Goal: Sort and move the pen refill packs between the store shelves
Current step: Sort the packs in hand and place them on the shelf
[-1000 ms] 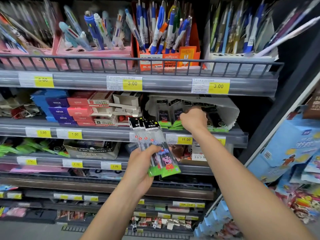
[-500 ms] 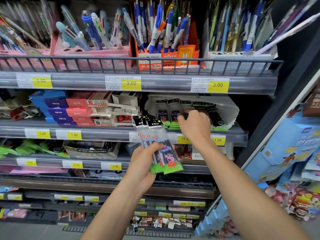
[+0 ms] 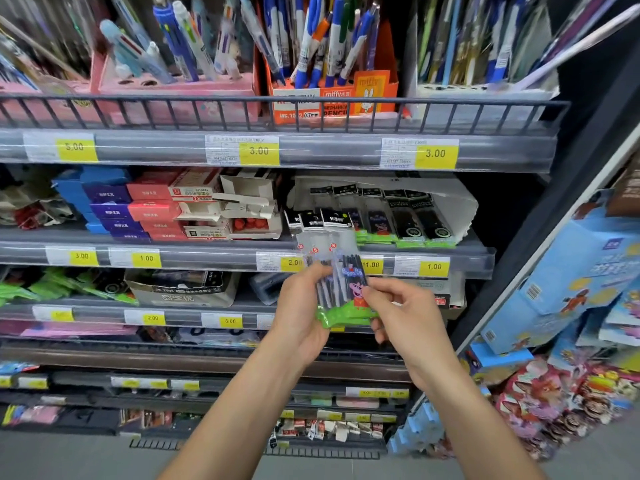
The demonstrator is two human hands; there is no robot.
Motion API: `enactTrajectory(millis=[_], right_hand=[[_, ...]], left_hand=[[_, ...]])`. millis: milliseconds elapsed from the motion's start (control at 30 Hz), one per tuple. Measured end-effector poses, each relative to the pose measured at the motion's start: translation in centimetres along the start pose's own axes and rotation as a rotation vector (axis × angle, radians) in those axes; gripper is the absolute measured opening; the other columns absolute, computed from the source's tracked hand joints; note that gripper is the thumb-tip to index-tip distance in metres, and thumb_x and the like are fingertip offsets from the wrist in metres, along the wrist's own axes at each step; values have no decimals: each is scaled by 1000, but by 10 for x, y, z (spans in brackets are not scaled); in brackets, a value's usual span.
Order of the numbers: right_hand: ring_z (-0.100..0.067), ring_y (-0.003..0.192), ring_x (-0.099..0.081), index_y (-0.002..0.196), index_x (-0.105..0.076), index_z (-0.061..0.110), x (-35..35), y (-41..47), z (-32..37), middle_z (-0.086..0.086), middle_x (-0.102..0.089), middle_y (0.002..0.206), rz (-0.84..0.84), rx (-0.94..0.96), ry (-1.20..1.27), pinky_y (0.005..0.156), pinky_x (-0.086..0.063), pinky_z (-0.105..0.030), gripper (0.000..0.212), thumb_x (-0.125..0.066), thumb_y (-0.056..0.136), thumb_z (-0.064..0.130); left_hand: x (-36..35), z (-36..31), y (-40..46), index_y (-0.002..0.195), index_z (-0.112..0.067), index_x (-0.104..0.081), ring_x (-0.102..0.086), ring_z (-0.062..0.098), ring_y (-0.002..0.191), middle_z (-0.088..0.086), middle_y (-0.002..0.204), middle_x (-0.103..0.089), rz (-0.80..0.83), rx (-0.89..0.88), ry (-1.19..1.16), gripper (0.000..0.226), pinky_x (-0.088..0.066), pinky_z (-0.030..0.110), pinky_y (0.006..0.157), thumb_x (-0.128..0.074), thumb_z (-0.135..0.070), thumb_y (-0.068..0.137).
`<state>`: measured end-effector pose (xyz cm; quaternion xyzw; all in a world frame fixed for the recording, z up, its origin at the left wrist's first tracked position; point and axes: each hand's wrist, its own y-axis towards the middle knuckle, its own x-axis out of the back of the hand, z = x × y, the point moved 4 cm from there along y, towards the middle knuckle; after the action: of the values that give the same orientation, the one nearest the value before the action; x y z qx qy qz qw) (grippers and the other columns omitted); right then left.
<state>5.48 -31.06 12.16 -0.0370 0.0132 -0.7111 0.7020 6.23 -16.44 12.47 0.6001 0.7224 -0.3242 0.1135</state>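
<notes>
Centre frame: your left hand (image 3: 299, 317) and right hand (image 3: 403, 315) both grip the refill packs (image 3: 337, 271), upright before the shelf (image 3: 207, 259).

— Where are we looking from?

— We have one view only, worn on the head, wide-angle, so we cannot speak of overlap. We face the store shelves (image 3: 277, 150) nearly square on, tilted somewhat downward: the top tier with its pen boxes (image 3: 332, 95) runs along the upper edge, and the floor (image 3: 104, 459) shows at the bottom.

— How near are we?

— Within arm's reach. Both forearms rise from the bottom edge, and the left hand (image 3: 299, 313) and right hand (image 3: 405, 320) meet near the centre, before the middle tiers. Straight shelf edges bow toward the corners, and a side rack (image 3: 571, 289) slants in at our right.
</notes>
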Motion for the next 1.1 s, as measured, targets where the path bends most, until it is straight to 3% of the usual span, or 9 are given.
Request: enactTrajectory(millis=[133, 300, 367, 467, 600, 733, 900, 1000, 1100], right_hand=[[-6, 56, -64, 99, -69, 33, 3, 0, 1, 9, -78, 82, -2, -8, 11, 51, -51, -22, 16, -70, 97, 18], [-13, 88, -74, 110, -76, 19, 8, 11, 2, 2, -79, 94, -44, -68, 75, 61, -54, -22, 17, -71, 95, 15], [-18, 86, -75, 98, -81, 17, 13, 21, 10, -2, -80, 92, -74, -76, 130, 58, -54, -23, 14, -70, 94, 11], [-10, 66, -71, 70, -82, 31, 23, 44, 30, 1, -78, 76, -90, -51, 160, 52, -51, -22, 38, -68, 92, 5], [-18, 64, -60, 60, -72, 11, 41, 96, 46, -4, -69, 70, -274, -77, 39, 54, -50, -28, 28, -69, 87, 5], [-23, 59, -56, 78, -54, 7, 42, 134, 53, -11, -59, 80, -334, -102, -158, 66, -55, -39, 14, -66, 85, 7], [-33, 77, -60, 71, -71, 7, 38, 139, 59, -8, -61, 69, -359, -1, -769, 75, -47, -32, 18, -64, 83, 16], [-30, 69, -51, 85, -77, 9, 30, 132, 61, -5, -58, 70, -334, 61, -859, 71, -43, -31, 17, -69, 87, 24], [-34, 82, -63, 96, -78, 13, 27, 122, 58, -7, -68, 75, -243, 164, -942, 74, -53, -36, 27, -62, 94, 36]], left_hand=[[-2, 7, 3, 124, 11, -65, -71, 40, 94, 35, 119, -70, 1, -29, 28, 29, -60, 50, 82, -55, -4, 101], [1, 8, 5, 121, 6, -68, -78, 36, 88, 27, 109, -77, 4, -50, 5, 24, -65, 42, 70, -60, -7, 102], [2, 5, 6, 120, 3, -70, -79, 34, 89, 25, 110, -77, -2, -57, -23, 22, -65, 41, 66, -58, -7, 104], [7, 0, 6, 124, 5, -67, -79, 31, 89, 26, 112, -77, -18, -46, -66, 26, -64, 36, 64, -53, -7, 106], [10, -4, 6, 126, 6, -64, -79, 29, 87, 27, 112, -76, -19, -30, -119, 26, -64, 36, 65, -52, -6, 106], [9, -4, 5, 128, 5, -63, -78, 29, 91, 26, 113, -76, 2, -21, -125, 28, -65, 35, 69, -51, -6, 106], [12, -6, 4, 126, 7, -63, -79, 29, 95, 26, 113, -76, 16, -11, -116, 28, -65, 34, 71, -52, -7, 106], [12, -7, 5, 125, 6, -63, -78, 30, 98, 25, 113, -77, 18, -9, -116, 26, -65, 35, 72, -52, -7, 106], [12, -6, 5, 128, 5, -63, -77, 31, 104, 25, 114, -76, 29, 4, -101, 28, -65, 35, 74, -53, -8, 105]])
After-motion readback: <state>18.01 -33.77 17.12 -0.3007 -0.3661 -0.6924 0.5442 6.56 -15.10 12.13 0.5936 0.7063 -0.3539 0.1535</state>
